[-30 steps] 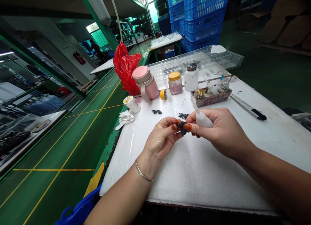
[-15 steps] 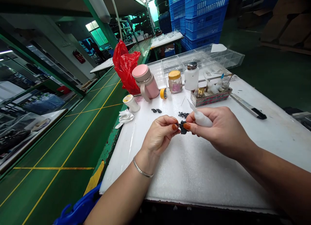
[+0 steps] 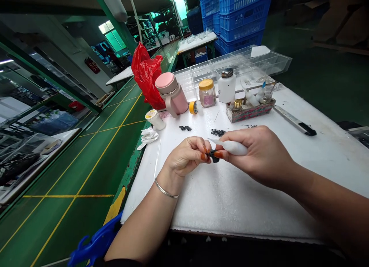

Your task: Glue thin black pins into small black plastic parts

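Observation:
Between both hands is a small black part (image 3: 214, 157), its exact kind too small to make out. My left hand (image 3: 185, 154) pinches its left side with thumb and fingertips. My right hand (image 3: 258, 155) grips its right side with thumb and finger, and also holds a white squeeze bottle (image 3: 235, 148) whose thin nozzle points left above the part. Just beyond the hands lies a pile of small black rings (image 3: 218, 132). Two small black pieces (image 3: 185, 128) lie farther left, and a few thin black bits (image 3: 249, 125) are behind my right hand.
A patterned box (image 3: 249, 110) of small bottles stands beyond my right hand, with a utility knife (image 3: 295, 120) beside it. At the back are a pink mug (image 3: 174, 95), yellow tape (image 3: 193, 107), a jar (image 3: 206, 94), a white bottle (image 3: 226, 88) and a clear divided tray (image 3: 213, 69).
The squeeze bottle has tipped from nozzle-up to nearly level, its nozzle now pointing left over the black part. Both hands have shifted slightly left, still on the part.

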`<state>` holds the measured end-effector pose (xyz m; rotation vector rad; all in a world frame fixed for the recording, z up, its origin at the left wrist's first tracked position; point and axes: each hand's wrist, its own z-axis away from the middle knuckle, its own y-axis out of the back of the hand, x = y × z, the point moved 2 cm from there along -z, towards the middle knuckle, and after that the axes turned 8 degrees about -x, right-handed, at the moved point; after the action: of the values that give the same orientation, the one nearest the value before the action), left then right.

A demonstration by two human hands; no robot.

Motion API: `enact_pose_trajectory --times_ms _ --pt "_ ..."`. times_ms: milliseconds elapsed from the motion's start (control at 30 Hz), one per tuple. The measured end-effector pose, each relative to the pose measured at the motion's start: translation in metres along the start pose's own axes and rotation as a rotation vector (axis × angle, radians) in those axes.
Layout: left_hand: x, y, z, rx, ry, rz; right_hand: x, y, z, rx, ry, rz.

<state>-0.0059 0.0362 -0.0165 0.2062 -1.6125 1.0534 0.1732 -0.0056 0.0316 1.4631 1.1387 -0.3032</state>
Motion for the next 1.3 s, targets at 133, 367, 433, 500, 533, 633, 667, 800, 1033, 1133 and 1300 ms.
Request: enact_pose_trajectory --times_ms 133,367,433,500,533,633,667,800,1033,1133,1300 --pt "0.001 -0.002 0.001 -0.031 0.058 -0.020 0.000 0.000 0.000 -0.032 0.037 -0.005" --pt "0.002 0.000 0.000 -0.060 0.113 -0.047 0.000 -0.002 -0.002 -0.028 0.014 -0.023" --pt "0.001 0.002 0.000 -0.060 0.120 -0.058 0.000 -0.004 -0.002 -0.030 -0.020 -0.059" --pt "0.000 0.005 0.000 -0.073 0.124 -0.065 0.001 -0.005 -0.002 -0.048 -0.043 -0.113" --pt "-0.001 0.005 -0.001 -0.086 0.125 -0.064 0.002 -0.006 -0.003 -0.058 -0.049 -0.140" --pt "-0.001 0.007 -0.002 -0.121 0.139 -0.066 0.005 -0.009 -0.004 -0.079 -0.072 -0.204" --pt "-0.002 0.006 -0.002 -0.123 0.145 -0.067 0.006 -0.010 -0.005 -0.084 -0.086 -0.228" --pt "-0.001 0.005 -0.003 -0.126 0.160 -0.064 0.007 -0.013 -0.005 -0.104 -0.138 -0.337" --pt "-0.003 0.009 -0.002 -0.147 0.232 -0.056 0.004 -0.014 -0.005 -0.107 -0.146 -0.407" --pt "-0.003 0.010 -0.003 -0.146 0.218 -0.048 0.004 -0.013 -0.006 -0.090 -0.137 -0.397" --pt "-0.003 0.008 -0.004 -0.170 0.191 -0.048 0.004 -0.012 -0.005 -0.105 -0.162 -0.382"
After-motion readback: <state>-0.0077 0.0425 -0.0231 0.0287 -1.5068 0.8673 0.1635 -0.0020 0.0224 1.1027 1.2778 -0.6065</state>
